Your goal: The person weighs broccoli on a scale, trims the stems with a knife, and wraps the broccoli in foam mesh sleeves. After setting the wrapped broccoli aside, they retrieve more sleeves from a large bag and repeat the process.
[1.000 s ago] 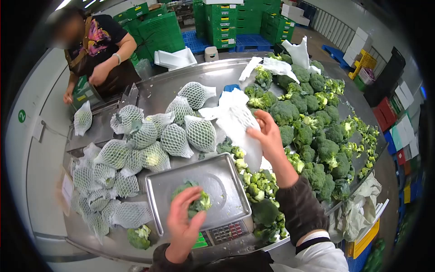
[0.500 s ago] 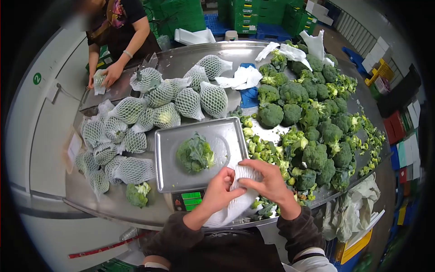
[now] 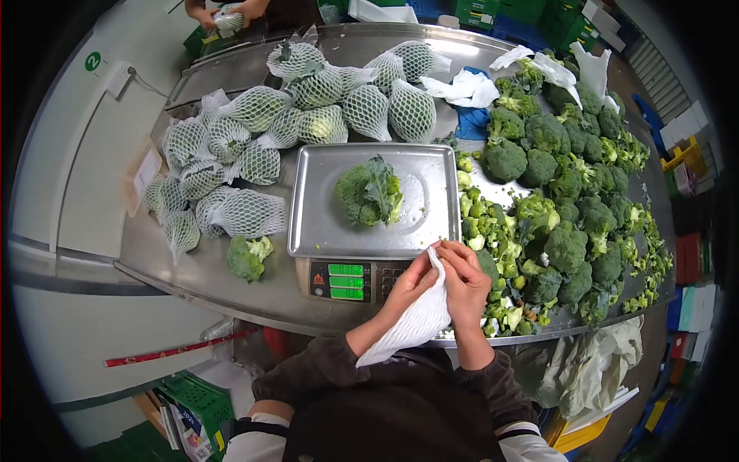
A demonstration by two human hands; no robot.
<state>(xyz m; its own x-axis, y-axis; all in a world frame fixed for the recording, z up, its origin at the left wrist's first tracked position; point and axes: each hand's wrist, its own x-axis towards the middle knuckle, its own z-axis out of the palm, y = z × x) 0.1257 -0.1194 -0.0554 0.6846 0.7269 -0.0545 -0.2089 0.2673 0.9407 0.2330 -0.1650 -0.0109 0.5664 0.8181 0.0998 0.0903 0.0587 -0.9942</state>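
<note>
A white foam net sleeve point(image 3: 413, 317) hangs between my hands in front of the scale. My left hand point(image 3: 406, 290) pinches its upper edge. At the same end, the fingers of my right hand point(image 3: 465, 283) are closed on the sleeve, close against the left fingertips. Just beyond my hands, one bare broccoli head point(image 3: 360, 195) with a leaf over it lies on the steel scale tray point(image 3: 308, 223). Below the tray, the scale's display point(image 3: 346, 281) glows green. Another bare broccoli head point(image 3: 248, 258) sits on the table left of the scale.
Several net-wrapped broccoli heads point(image 3: 258, 108) cover the table's left and back. Many bare broccoli heads point(image 3: 566, 246) and loose florets point(image 3: 485, 223) lie to the right. White sleeves point(image 3: 466, 88) rest on a blue cloth point(image 3: 472, 123). Across the table, another person's hands point(image 3: 231, 14) hold a wrapped piece.
My view has tilted down and shifted. Both hands have drawn together at the sleeve's upper end, which now narrows to a point between my fingers. The broccoli stays on the tray.
</note>
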